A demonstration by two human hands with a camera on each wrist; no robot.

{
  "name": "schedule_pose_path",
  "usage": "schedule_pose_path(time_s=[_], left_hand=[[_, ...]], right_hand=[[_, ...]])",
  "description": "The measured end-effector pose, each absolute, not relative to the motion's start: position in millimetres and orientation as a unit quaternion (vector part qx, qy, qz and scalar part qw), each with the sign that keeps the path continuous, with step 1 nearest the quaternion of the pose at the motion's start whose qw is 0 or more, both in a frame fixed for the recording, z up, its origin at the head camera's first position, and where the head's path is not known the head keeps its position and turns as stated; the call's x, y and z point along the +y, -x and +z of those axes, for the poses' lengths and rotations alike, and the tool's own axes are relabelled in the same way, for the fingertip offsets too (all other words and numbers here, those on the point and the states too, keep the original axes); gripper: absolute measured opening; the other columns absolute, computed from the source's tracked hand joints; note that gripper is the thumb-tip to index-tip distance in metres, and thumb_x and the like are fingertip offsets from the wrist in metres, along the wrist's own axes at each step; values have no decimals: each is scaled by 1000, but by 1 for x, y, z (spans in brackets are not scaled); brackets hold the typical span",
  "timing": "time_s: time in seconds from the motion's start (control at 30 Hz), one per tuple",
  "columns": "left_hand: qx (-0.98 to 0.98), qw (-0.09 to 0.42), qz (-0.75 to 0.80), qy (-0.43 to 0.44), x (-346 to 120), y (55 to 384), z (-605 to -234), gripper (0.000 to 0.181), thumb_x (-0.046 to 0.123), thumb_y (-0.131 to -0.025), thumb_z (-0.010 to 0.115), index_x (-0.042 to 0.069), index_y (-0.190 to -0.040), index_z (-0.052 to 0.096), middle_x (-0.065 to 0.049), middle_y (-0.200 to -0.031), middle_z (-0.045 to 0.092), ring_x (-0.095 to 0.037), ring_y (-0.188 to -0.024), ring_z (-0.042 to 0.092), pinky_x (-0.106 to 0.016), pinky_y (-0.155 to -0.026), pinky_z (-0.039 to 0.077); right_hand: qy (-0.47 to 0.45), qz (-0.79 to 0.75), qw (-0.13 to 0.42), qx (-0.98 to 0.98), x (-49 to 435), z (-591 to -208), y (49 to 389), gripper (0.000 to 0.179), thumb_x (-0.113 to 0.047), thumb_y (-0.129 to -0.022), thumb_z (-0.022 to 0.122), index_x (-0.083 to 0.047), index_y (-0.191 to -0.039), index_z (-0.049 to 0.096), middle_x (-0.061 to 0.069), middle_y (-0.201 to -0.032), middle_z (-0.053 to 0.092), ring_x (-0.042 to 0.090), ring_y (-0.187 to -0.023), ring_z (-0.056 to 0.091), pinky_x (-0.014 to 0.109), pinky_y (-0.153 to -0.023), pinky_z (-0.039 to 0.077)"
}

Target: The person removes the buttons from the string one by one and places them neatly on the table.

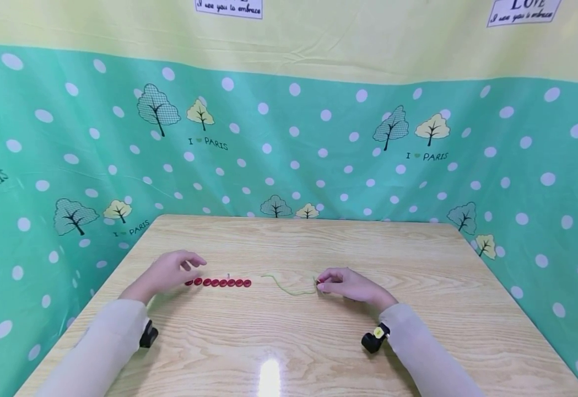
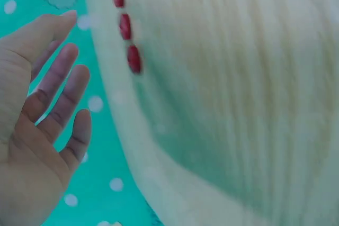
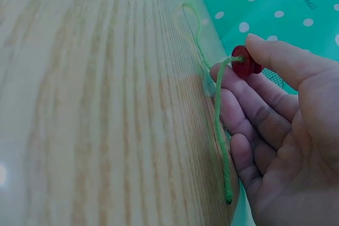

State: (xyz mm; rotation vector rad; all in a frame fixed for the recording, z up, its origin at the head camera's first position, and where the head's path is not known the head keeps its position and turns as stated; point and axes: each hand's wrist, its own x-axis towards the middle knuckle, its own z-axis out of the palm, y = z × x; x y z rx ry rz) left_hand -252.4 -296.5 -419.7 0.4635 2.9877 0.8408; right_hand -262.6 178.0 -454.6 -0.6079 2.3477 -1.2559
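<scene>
My right hand (image 1: 350, 285) pinches red buttons (image 3: 243, 63) between thumb and fingertips, over the right half of the table. A green string (image 3: 220, 125) passes through them; one end hangs down across the fingers in the right wrist view. The rest of the string (image 1: 289, 292) trails leftward along the tabletop. My left hand (image 1: 172, 270) hovers by the left end of a row of several round red buttons (image 1: 223, 283), partly covering the end one in the head view. Its fingers are loosely bent and hold nothing, as the left wrist view (image 2: 47, 99) shows.
The wood-grain table (image 1: 289, 242) spans the space below both hands. A small greyish thing (image 1: 228, 275) stands just behind the row. A green dotted curtain (image 1: 289, 149) hangs round the back and sides. Black cameras sit on both wrists.
</scene>
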Motion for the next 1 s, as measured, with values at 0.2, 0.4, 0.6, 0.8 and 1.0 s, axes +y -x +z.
schedule_pose_path(time_s=[0.2, 0.4, 0.6, 0.8, 1.0], left_hand=[[937, -14, 271, -219, -270, 253, -411, 26, 21, -91, 76, 10, -114, 73, -7, -112, 70, -23, -94, 62, -40, -78, 53], [924, -19, 278, -263, -240, 256, -407, 25, 18, -89, 78, 13, -113, 73, -6, -108, 71, -23, -95, 63, -49, -83, 53], [905, -20, 292, -310, -209, 261, -408, 23, 17, -90, 77, 12, -112, 73, -4, -105, 71, -21, -93, 63, -49, -84, 53], [893, 7, 312, -324, -177, 264, -412, 23, 18, -91, 76, 11, -113, 73, 1, -107, 71, -16, -95, 62, -45, -86, 53], [875, 5, 328, -357, -146, 267, -418, 21, 16, -90, 76, 14, -111, 74, 3, -105, 71, -16, -96, 63, -45, -87, 53]], right_hand=[[210, -451, 207, 843, 179, -455, 263, 33, -41, -99, 63, -17, -120, 68, 0, -105, 68, 19, -97, 60, 35, -76, 43], [214, -458, 205, 838, 178, -455, 262, 33, -39, -99, 64, -15, -121, 67, 1, -105, 67, 20, -98, 61, 37, -78, 43], [219, -455, 203, 839, 178, -456, 265, 35, -41, -98, 63, -15, -121, 67, 1, -104, 68, 20, -95, 61, 33, -73, 43], [227, -455, 203, 836, 178, -455, 266, 36, -39, -99, 63, -12, -122, 67, 2, -104, 67, 20, -97, 62, 33, -73, 44], [232, -468, 197, 830, 178, -450, 265, 37, -39, -99, 63, -13, -124, 67, 2, -105, 68, 22, -96, 63, 38, -81, 48]])
